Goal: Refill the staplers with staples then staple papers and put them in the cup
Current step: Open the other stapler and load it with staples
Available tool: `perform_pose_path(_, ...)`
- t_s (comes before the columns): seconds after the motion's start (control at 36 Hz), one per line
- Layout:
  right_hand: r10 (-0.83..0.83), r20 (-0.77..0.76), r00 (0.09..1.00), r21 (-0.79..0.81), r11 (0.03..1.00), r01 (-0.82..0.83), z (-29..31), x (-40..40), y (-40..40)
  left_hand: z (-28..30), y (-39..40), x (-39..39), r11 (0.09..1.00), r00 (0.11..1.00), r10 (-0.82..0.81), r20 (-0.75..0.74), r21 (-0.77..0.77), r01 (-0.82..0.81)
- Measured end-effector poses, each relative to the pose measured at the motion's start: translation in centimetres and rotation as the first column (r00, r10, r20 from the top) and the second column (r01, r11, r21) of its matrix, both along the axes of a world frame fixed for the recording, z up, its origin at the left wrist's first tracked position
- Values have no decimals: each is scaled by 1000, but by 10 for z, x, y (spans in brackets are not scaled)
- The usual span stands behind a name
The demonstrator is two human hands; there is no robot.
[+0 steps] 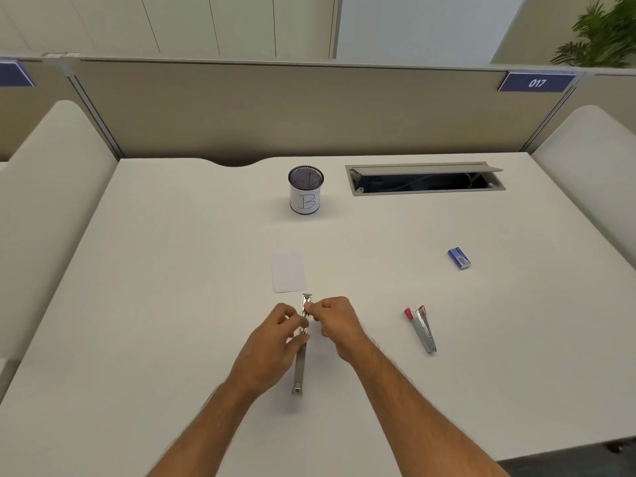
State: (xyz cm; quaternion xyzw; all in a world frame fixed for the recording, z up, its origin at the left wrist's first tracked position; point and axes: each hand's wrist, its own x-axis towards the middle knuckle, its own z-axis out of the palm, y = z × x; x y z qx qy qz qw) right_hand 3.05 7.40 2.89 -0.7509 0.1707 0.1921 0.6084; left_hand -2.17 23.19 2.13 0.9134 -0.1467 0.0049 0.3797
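**Me:** My right hand [332,318] is curled, thumb and forefinger pinched together at the far end of the silver stapler [302,342], right by its open front. My left hand [275,333] grips the stapler's middle from the side, thumb pressed against the rail, keeping it flat on the desk [172,270].

**You:** So you're loading it?

**Me:** That's my reading. To do it well I'd keep the left hand firm so the channel can't roll, lay the strip in straight with its legs down, and let it slide back without forcing it. A skewed strip would likely jam.

**You:** Is there really a strip between your fingers?

**Me:** I can't tell. The fingertips cover whatever is there, and the metal blurs into them. Whether the channel already holds staples is hidden too.

**You:** And the rest?

**Me:** The paper [288,271] lies just beyond the stapler's tip. The mesh cup [305,194], marked with a letter, stands farther back. The red-tipped stapler [422,328] waits to my right, lying open, and the blue staple box [459,258] sits well apart beyond it. Whether that box is open or shut is too small to see.
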Motion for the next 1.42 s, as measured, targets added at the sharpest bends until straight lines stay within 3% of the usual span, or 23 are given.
perform_pose_path(0.19, 11, -3, 1000, -62, 998, -11, -6, -1, 4, -6, 0, 1, 997, 995, -35, 94, 68, 29)
perform_pose_path(0.47, -149, -29, 988, -143, 979, 144, -8, 8, 1, -13, 3, 1, 997, 1000, 10, 30, 73, -12)
perform_pose_path(0.92, -280, -22, 960, 116, 953, 280, -1, 29, -21, -31, 9, 3, 990, 996, 20, -84, 143, -8)
perform_pose_path(1.25, -199, 89, 976, 170, 968, 182, 12, 34, -22, -28, 12, 3, 995, 998, -12, -69, 96, 19)
perform_pose_path(1.42, -181, 164, 970, 68, 983, 172, 10, 42, -20, -1, 5, 20, 996, 986, 40, 162, 67, -51)
